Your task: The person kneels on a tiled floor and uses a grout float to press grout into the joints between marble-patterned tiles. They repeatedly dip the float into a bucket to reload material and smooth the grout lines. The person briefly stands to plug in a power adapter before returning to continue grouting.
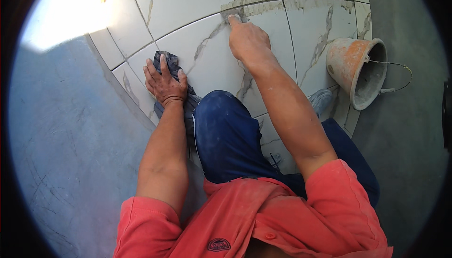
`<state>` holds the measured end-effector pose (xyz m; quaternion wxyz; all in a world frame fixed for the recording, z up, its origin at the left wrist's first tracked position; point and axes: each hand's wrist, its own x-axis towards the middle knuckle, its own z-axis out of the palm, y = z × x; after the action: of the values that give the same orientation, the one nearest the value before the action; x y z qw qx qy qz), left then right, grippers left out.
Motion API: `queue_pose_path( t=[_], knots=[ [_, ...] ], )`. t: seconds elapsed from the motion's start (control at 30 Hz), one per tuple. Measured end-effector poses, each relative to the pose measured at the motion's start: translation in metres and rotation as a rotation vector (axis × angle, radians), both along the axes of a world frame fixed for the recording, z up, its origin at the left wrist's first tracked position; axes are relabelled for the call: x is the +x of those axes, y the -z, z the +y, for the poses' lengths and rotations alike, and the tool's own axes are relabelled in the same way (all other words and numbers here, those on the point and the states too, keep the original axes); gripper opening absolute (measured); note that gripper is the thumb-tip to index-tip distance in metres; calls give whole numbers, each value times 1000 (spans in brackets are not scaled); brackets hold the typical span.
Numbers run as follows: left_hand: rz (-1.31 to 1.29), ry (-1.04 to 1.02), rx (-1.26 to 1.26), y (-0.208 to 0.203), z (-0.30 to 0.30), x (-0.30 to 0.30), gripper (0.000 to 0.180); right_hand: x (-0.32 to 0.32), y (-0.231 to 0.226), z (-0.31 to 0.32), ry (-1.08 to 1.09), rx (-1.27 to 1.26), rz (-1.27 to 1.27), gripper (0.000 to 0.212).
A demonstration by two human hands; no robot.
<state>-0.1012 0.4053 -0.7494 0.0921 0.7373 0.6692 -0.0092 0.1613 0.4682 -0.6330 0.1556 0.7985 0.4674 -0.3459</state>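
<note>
My left hand (165,82) lies spread on a dark, crumpled cloth (165,59) on the tiled floor, beside my bent knee. Farther forward, my right hand (248,40) is curled, with a grey-smeared fingertip pressed down at a joint between tiles. Wet grey grout (231,13) is smeared around that fingertip; whether the curled fingers hold something small is hidden. White marble-look tiles (207,65) with grey and brown veins lie under both hands. To the right of that fingertip, streaks of grout (261,9) run along the dark joint.
An orange-and-white bucket (346,65) crusted with grout lies tipped on its side at the right, its handle (407,72) hanging out. My shoe (321,100) stands close to it. Bare grey floor (84,140) borders the tiles on the left, and sunlight falls at the upper left.
</note>
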Motion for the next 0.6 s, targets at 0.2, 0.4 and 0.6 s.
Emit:
queue_pose_path(
  t=[0.2, 0.4, 0.6],
  knots=[
    [16, 19, -7, 4, 0, 0, 83, 39, -89, -74, 245, 85, 86, 46],
    [95, 31, 84, 1, 7, -20, 78, 212, -230, -185, 810, 409, -254, 44],
    [123, 26, 92, -4, -2, -4, 75, 350, -157, -230, 624, -307, -208, 46]
  ],
)
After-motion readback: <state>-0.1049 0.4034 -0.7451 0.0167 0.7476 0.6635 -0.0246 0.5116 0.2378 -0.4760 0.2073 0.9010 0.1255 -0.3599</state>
